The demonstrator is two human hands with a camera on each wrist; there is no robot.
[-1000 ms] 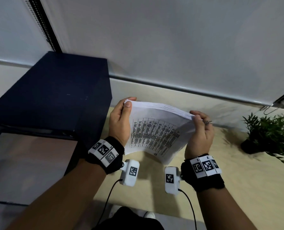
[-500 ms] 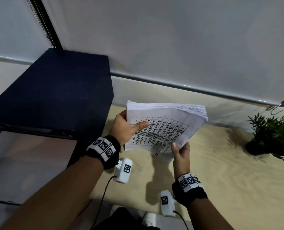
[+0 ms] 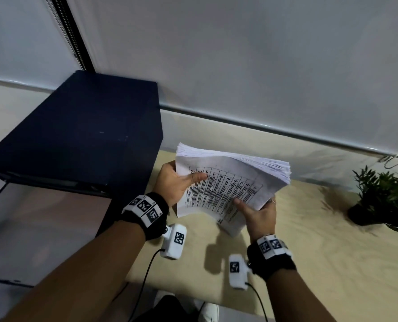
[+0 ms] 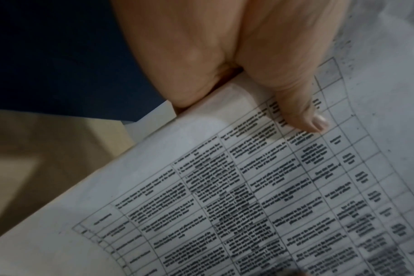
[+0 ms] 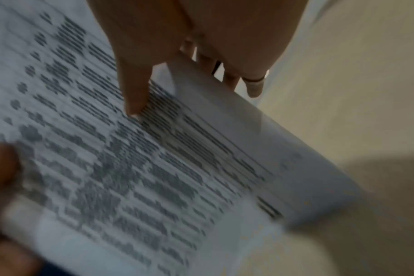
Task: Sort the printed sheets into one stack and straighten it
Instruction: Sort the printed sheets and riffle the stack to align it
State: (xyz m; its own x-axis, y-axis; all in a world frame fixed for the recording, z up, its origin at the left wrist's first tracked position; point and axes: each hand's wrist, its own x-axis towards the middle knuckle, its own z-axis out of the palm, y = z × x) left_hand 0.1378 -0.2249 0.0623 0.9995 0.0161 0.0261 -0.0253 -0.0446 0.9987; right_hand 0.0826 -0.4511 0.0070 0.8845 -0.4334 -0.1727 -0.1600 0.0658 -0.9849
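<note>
A thick stack of printed sheets (image 3: 230, 182) with a black table on top is held tilted above the beige table (image 3: 332, 263). My left hand (image 3: 177, 184) grips its left edge, thumb (image 4: 303, 112) on the top page (image 4: 225, 196) and fingers hidden underneath. My right hand (image 3: 256, 212) holds the near right edge, thumb (image 5: 135, 89) on the print of the top page (image 5: 130, 168) and fingers (image 5: 253, 82) beneath. The far sheet edges (image 3: 272, 168) fan out unevenly.
A dark blue cabinet (image 3: 82, 135) stands at the left, close to my left hand. A small potted plant (image 3: 384, 196) sits at the right on the table. A white blind (image 3: 240, 66) fills the wall behind.
My right hand slid from the stack's far right corner down to its near right edge. The stack tipped flatter toward me and my left thumb moved onto the top page.
</note>
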